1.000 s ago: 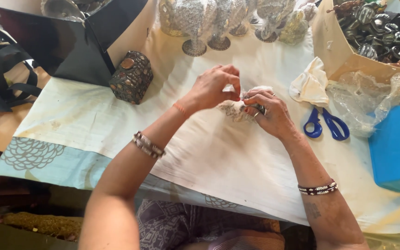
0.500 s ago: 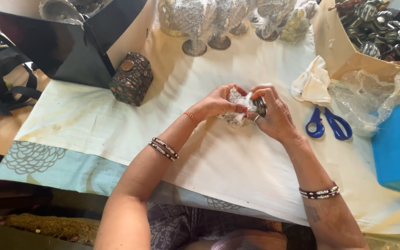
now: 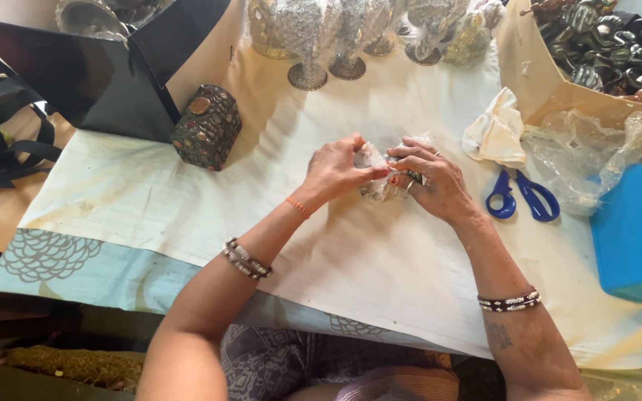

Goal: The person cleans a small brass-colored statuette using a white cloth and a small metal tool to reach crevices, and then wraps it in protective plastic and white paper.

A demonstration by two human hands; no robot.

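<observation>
My left hand [image 3: 334, 172] and my right hand [image 3: 434, 182] meet over the middle of the table [image 3: 187, 215], which is covered by a cream cloth with a pale blue patterned border. Between them I hold a small bundle wrapped in clear bubble wrap [image 3: 377, 172]. The grip of my left hand is pinched on its left side, thumb and fingertips pressing the wrap. The grip of my right hand is closed on its right side, fingers curled over the top. What is inside the wrap I cannot tell. The bundle sits just above the cloth, near the centre of the table.

Just right of my right hand lie blue-handled scissors [image 3: 521, 197], and beyond them a crumpled cream cloth [image 3: 495, 134] and a loose sheet of clear plastic [image 3: 588, 156]. A blue tape dispenser [image 3: 633, 238] stands at the right edge. To my left, well apart, stands a small dark box studded with round stones [image 3: 206, 126], beside a black open box [image 3: 98, 74]. Several wrapped metal goblets [image 3: 321, 37] line the far edge, and a cardboard box of dark metal pieces [image 3: 603, 44] sits at the far right.
</observation>
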